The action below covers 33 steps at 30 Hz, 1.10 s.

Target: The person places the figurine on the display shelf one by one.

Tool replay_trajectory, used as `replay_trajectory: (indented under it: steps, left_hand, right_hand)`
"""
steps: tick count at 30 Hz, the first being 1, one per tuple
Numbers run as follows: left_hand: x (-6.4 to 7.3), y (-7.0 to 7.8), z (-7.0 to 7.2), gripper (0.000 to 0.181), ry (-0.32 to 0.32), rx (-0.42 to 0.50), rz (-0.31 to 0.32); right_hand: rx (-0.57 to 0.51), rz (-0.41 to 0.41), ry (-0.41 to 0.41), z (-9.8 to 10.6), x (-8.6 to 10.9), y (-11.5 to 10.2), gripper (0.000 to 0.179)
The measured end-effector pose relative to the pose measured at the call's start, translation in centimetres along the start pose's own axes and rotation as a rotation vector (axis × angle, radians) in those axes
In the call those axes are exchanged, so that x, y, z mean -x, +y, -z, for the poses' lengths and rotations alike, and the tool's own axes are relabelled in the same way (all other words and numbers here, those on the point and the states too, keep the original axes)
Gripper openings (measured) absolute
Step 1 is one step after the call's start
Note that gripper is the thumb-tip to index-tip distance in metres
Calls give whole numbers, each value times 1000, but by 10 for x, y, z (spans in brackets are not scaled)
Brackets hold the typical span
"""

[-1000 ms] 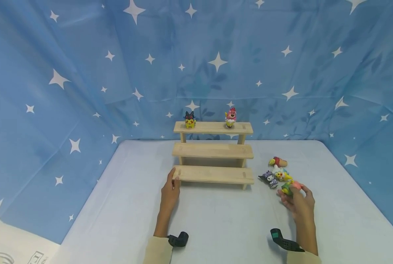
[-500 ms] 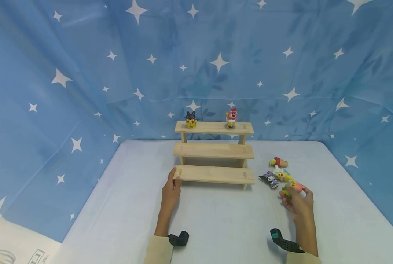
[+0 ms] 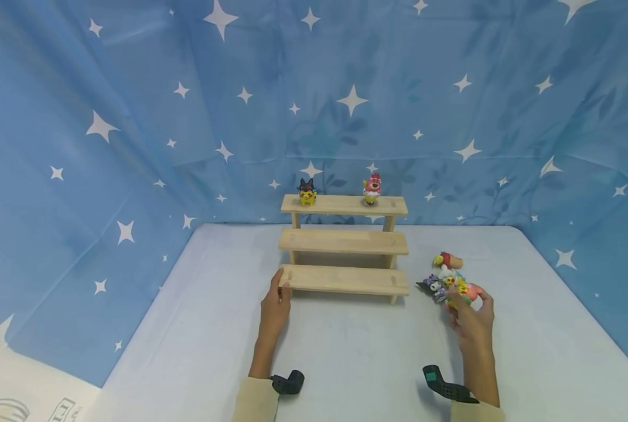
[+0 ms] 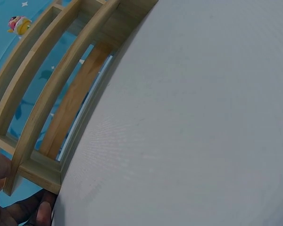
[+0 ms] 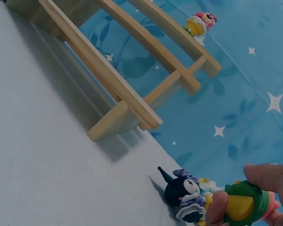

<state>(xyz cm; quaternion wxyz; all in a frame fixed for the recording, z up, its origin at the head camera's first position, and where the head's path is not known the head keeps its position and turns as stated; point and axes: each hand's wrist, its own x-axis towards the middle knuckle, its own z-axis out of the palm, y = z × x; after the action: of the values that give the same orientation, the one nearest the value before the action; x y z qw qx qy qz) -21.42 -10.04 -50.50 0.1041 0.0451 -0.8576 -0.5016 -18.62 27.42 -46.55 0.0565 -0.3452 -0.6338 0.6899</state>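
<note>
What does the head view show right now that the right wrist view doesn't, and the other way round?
Only the head view shows the left hand gripping the left end of the wooden shelf and the black-and-yellow figurine on its top board. Only the right wrist view looks through the gap between lowest board and middle board to the blue backdrop. Both share the right hand holding the green-and-pink figurine, the black-and-purple figurine and the pink figurine.

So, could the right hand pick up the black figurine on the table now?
Probably not: the black figurine lies close by, but the right hand is occupied, gripping a green-and-pink figurine.
</note>
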Motion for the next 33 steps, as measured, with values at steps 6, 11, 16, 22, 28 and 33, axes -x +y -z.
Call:
replay_trajectory:
  steps: [6,11,16,22,28,33]
  left_hand:
    - [0,-1,0,47,1,7,4]
    - [0,-2,0,47,5,14,10]
    - [0,-1,-1,46,7,2,11]
    - [0,-1,-1,46,15,-13,7]
    - [0,-1,0,48,-3,9,12]
    - [0,-1,-1,48,-2,21,3]
  right_hand:
    - [-64,-18,7,-1,3,-1,88]
    - [-165,-16,-2,-2,4,-2,97]
    - [-286,-18,-51,-2,6,-4,96]
    - [-283,35,-90,-6,9,-6,87]
    - [-164,138,-132,-16,10,-8,82]
    - [-83,209,-173,-26,11,-8,78]
